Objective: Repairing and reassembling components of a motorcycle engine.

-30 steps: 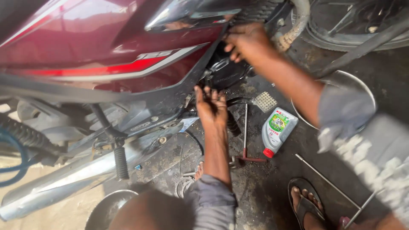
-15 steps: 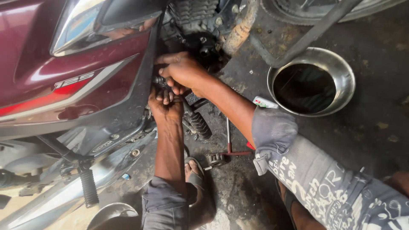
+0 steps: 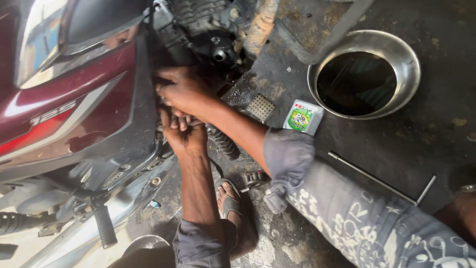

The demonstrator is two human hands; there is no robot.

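Hands meet at centre left of the frame, pressed against the motorcycle (image 3: pixel 74 124) just below its engine (image 3: pixel 208 30). Right hand (image 3: pixel 183 92) curls over a small part I can't make out; left hand (image 3: pixel 184 135) cups beneath, fingers bent, grip hidden. Risk as I judge it: greasy fingers slip and the part falls to the dirty floor (image 3: pixel 436 149), or an elbow knocks the oil basin (image 3: pixel 364 37) or bottle (image 3: pixel 303 116) at upper right.

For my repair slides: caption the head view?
Both hands, left hand and right hand, work beside a maroon motorcycle, steel bowl nearby.
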